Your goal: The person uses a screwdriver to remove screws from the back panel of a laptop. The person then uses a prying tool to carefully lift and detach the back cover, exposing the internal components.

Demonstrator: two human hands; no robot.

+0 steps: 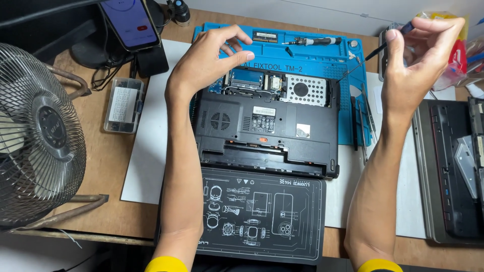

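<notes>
Laptop (pixel 267 128) lies upside down on the tabletop (pixel 108 166), its rear half resting on a blue mat (pixel 312 53), bay covers off. Left hand (pixel 209 58) hovers over the laptop's back left corner, fingers loosely curled, holding nothing visible. Right hand (pixel 421 55) is raised beyond the laptop's right rear corner, pinching a screwdriver (pixel 375 53) whose tip points toward the laptop. A fan (pixel 40 133) stands far left of the laptop.

Matt black plastic laptop underside (pixel 267 136) lies on a smooth blue rubbery mat (pixel 312 50) over bare wooden table (pixel 108 166).
</notes>
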